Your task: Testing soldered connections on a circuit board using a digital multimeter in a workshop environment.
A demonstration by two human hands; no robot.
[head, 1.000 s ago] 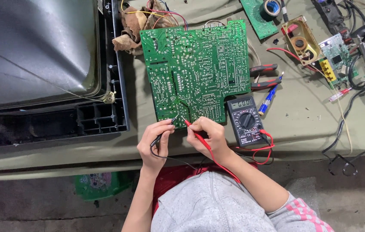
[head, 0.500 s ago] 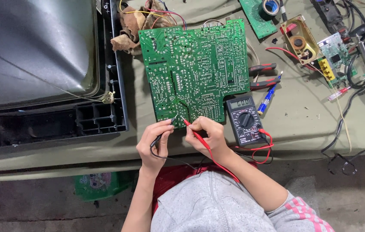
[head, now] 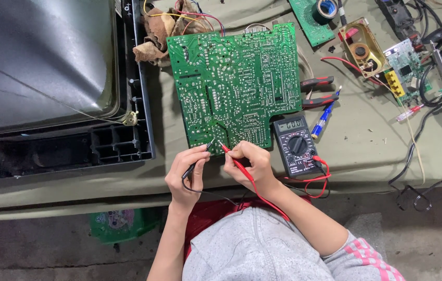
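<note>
green circuit board [head: 236, 86] lies flat on the table [head: 366, 151]. left hand [head: 185, 174] pinches the black probe [head: 200, 156], right hand [head: 249, 165] the red probe [head: 234, 158], tips on the board's near edge, same as before.

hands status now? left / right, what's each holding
Left hand: closed on the black probe, tip at the green circuit board.
Right hand: closed on the red probe, tip at the same board edge.
</note>
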